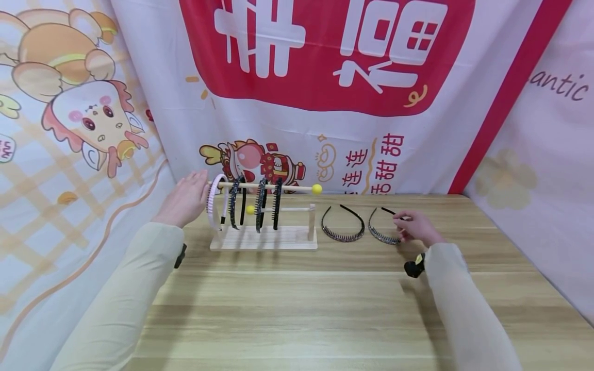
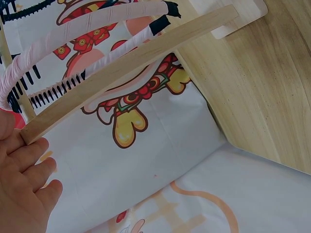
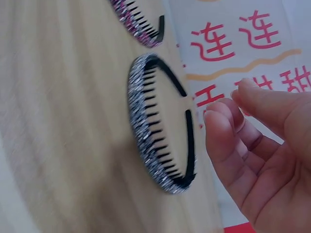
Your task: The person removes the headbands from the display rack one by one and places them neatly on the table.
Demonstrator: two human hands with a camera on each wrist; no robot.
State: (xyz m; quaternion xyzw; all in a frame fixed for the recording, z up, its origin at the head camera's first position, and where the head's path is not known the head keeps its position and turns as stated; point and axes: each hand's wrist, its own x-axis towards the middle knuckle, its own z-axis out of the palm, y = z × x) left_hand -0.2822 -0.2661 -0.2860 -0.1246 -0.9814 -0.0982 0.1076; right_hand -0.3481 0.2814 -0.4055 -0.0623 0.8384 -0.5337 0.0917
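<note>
Head view: four headbands (image 1: 259,208) hang on the rack (image 1: 241,243); pink-flecked headband (image 1: 343,238) and silver headband (image 3: 138,109) lie on the surface (image 1: 297,299), apparently the two left to hang. Left hand (image 1: 185,198), fingers extended, touches rack's end; right hand (image 1: 417,228), loosely bent, empty beside silver headband.

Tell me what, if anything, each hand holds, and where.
The right hand holds nothing; it is apart from the silvery headband. The left hand touches the top of the rack's end post; whether it grips cannot be told.

Booth-like nook; printed cloth walls (image 1: 287,121)
</note>
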